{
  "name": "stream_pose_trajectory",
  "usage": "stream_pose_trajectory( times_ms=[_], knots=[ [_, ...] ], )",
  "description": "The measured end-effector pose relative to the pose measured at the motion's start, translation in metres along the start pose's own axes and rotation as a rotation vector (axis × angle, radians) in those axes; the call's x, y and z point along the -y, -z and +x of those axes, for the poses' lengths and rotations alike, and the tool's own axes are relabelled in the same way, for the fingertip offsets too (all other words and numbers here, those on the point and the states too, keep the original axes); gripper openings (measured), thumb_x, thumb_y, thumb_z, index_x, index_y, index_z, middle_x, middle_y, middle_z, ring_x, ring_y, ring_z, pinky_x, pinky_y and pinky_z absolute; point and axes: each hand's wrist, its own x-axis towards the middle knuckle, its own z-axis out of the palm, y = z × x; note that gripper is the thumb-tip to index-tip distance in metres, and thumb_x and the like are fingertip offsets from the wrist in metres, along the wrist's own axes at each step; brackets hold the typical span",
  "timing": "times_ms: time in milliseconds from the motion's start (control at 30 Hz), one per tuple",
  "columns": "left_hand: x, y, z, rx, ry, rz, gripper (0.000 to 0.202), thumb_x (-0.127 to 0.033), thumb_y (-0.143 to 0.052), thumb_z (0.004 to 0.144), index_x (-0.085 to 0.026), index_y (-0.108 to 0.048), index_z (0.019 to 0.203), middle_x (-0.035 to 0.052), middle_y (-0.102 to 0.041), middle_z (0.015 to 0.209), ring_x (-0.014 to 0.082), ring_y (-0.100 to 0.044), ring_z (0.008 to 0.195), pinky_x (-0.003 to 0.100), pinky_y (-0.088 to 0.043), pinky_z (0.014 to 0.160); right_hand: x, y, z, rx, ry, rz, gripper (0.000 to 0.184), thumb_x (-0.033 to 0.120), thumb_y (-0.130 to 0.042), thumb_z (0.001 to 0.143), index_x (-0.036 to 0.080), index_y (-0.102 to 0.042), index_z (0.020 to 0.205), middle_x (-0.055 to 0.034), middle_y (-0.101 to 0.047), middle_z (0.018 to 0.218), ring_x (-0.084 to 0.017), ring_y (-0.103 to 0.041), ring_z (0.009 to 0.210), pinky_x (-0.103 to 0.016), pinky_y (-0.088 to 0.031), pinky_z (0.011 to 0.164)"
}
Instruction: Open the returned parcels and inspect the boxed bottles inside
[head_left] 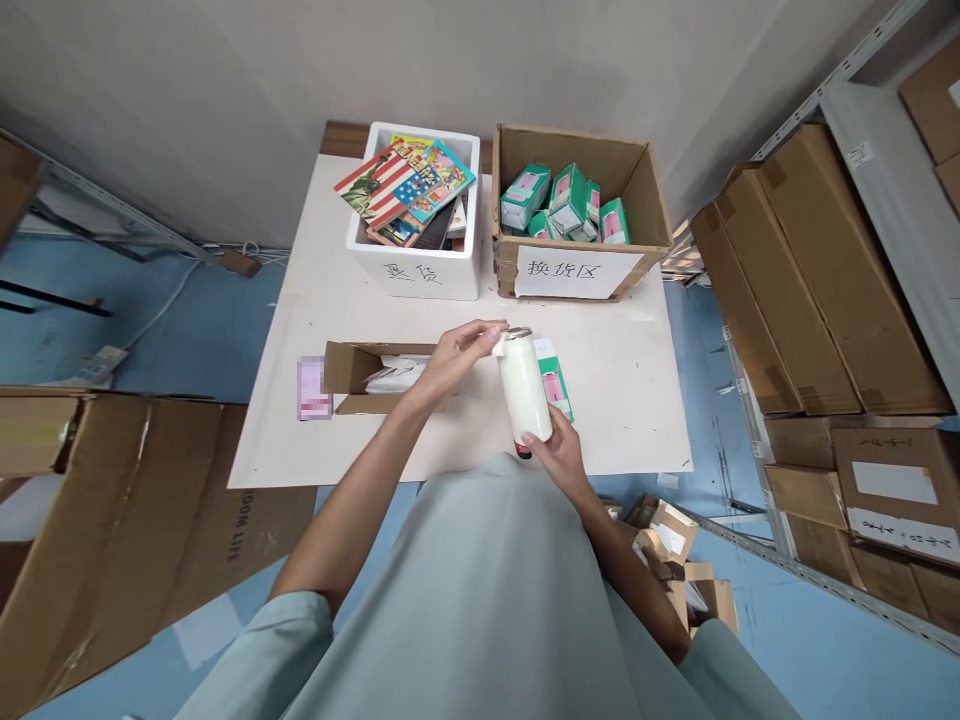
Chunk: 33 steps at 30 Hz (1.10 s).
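A cream-white insulated tumbler (524, 385) with a metallic top rim is held tilted above the front of the table. My right hand (559, 450) is closed around its lower end, where a small red and black part shows. At the top, the fingers of my left hand (459, 355) close on a small cream piece by the rim; whether this is a strap or part of the lid I cannot tell. Partly behind the tumbler lies a green and pink box (555, 388). Under my left wrist stands an open cardboard box (351, 372) with white packing inside.
A white foam box (420, 280) of books (390, 185) and a cardboard carton (652, 220) of green and pink boxes (568, 195) stand at the table's back. A pinkish card (313, 388) lies left. Large cartons (142, 500) flank the left; shelving with boxes (832, 270) lines the right.
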Motion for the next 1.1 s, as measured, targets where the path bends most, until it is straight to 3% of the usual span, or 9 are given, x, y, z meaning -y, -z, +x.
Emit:
stream_pose_trajectory(
  times_ms=[133, 233, 500, 600, 733, 833, 900, 1000, 1100],
  knots=[
    [0.000, 0.007, -0.003, 0.124, -0.053, -0.170, 0.062, -0.077, -0.085, 0.086, -0.021, -0.087, 0.112, 0.0198, -0.067, 0.160, 0.0429, -0.056, 0.155, 0.057, -0.049, 0.124, 0.004, 0.010, -0.006, 0.291, -0.204, 0.424, 0.062, 0.071, -0.071, 0.096, 0.018, -0.070, 0.129, -0.0137, -0.081, 0.111, -0.022, -0.075, 0.071, -0.037, -0.065, 0.064],
    [0.006, 0.006, -0.004, 0.158, -0.018, -0.313, 0.051, -0.063, -0.096, 0.081, -0.023, -0.085, 0.111, 0.0176, -0.075, 0.147, 0.0391, -0.064, 0.147, 0.055, -0.052, 0.120, 0.001, 0.013, -0.004, 0.402, -0.285, 0.632, 0.068, 0.076, -0.065, 0.096, 0.016, -0.069, 0.129, -0.0131, -0.082, 0.105, -0.019, -0.068, 0.059, -0.033, -0.058, 0.054],
    [0.020, 0.001, -0.004, 0.058, 0.081, -0.359, 0.054, -0.050, -0.106, 0.064, -0.023, -0.073, 0.098, 0.0084, -0.084, 0.114, 0.0282, -0.077, 0.111, 0.043, -0.061, 0.097, -0.004, 0.014, -0.002, 0.492, -0.362, 0.640, 0.071, 0.077, -0.058, 0.099, 0.015, -0.067, 0.133, -0.0138, -0.082, 0.106, -0.019, -0.071, 0.061, -0.033, -0.058, 0.055],
    [0.021, 0.000, -0.005, -0.043, 0.093, -0.338, 0.056, -0.051, -0.107, 0.060, -0.023, -0.074, 0.096, 0.0062, -0.083, 0.107, 0.0253, -0.076, 0.104, 0.038, -0.062, 0.090, 0.002, 0.015, 0.002, 0.435, -0.334, 0.484, 0.076, 0.082, -0.057, 0.099, 0.016, -0.069, 0.136, -0.0169, -0.082, 0.116, -0.026, -0.079, 0.084, -0.036, -0.064, 0.066],
    [0.023, -0.003, -0.007, -0.188, 0.100, -0.243, 0.058, -0.053, -0.107, 0.057, -0.021, -0.075, 0.095, 0.0072, -0.082, 0.108, 0.0258, -0.075, 0.106, 0.037, -0.062, 0.088, 0.008, 0.013, 0.009, 0.128, -0.080, 0.017, 0.079, 0.071, -0.076, 0.094, 0.024, -0.060, 0.156, -0.0167, -0.068, 0.151, -0.032, -0.073, 0.127, -0.043, -0.067, 0.093],
    [0.028, -0.006, -0.008, -0.265, 0.081, -0.182, 0.060, -0.055, -0.106, 0.056, -0.020, -0.077, 0.094, 0.0106, -0.082, 0.115, 0.0288, -0.074, 0.112, 0.037, -0.062, 0.088, 0.007, 0.007, 0.011, -0.023, 0.078, -0.340, 0.103, 0.060, -0.093, 0.080, 0.028, -0.049, 0.167, -0.0162, -0.062, 0.160, -0.036, -0.065, 0.139, -0.053, -0.062, 0.110],
    [0.033, -0.008, -0.009, -0.294, 0.085, -0.154, 0.060, -0.057, -0.105, 0.057, -0.020, -0.078, 0.096, 0.0112, -0.082, 0.117, 0.0292, -0.074, 0.112, 0.036, -0.062, 0.086, 0.004, 0.002, 0.011, -0.065, 0.129, -0.487, 0.100, 0.053, -0.095, 0.078, 0.028, -0.053, 0.165, -0.0155, -0.063, 0.159, -0.038, -0.061, 0.145, -0.058, -0.057, 0.119],
    [0.038, -0.007, -0.011, -0.306, 0.099, -0.116, 0.065, -0.062, -0.104, 0.059, -0.021, -0.082, 0.103, 0.0113, -0.082, 0.118, 0.0290, -0.074, 0.110, 0.036, -0.062, 0.085, -0.003, -0.004, 0.009, -0.093, 0.147, -0.481, 0.082, 0.048, -0.088, 0.084, 0.027, -0.060, 0.157, -0.0148, -0.065, 0.158, -0.037, -0.060, 0.147, -0.057, -0.057, 0.119],
    [0.039, -0.003, -0.015, -0.264, 0.086, -0.102, 0.071, -0.072, -0.098, 0.066, -0.020, -0.084, 0.111, 0.0131, -0.082, 0.125, 0.0316, -0.074, 0.117, 0.039, -0.063, 0.090, -0.006, -0.006, 0.007, -0.029, 0.068, -0.214, 0.079, 0.051, -0.088, 0.085, 0.025, -0.060, 0.155, -0.0146, -0.067, 0.155, -0.035, -0.066, 0.140, -0.048, -0.067, 0.105]
  ],
)
